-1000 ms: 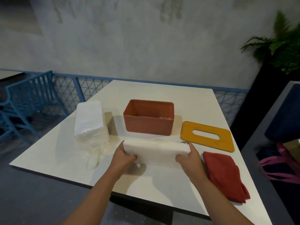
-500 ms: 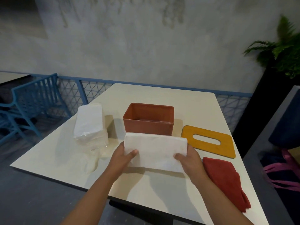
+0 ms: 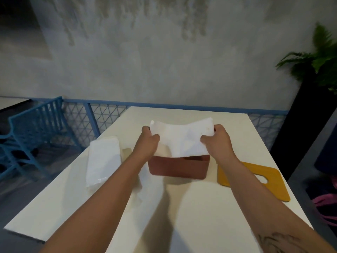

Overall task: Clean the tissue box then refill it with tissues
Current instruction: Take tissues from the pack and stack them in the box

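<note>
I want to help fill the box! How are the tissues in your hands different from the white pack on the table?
The held tissues are gripped by the left hand and right hand above the red-brown box; the white pack lies on the table, left of the box. The held tissues bend in the middle; the white pack lies flat. Both are white.

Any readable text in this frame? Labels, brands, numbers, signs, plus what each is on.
No readable text in this view.
tissue stack, gripped by left hand and right hand: plain white.
tissue box: no label shows.
yellow lid: no print shows.
wrapped tissue pack: nothing legible.
forearm marking: dark, blurred, not readable as text.
</note>
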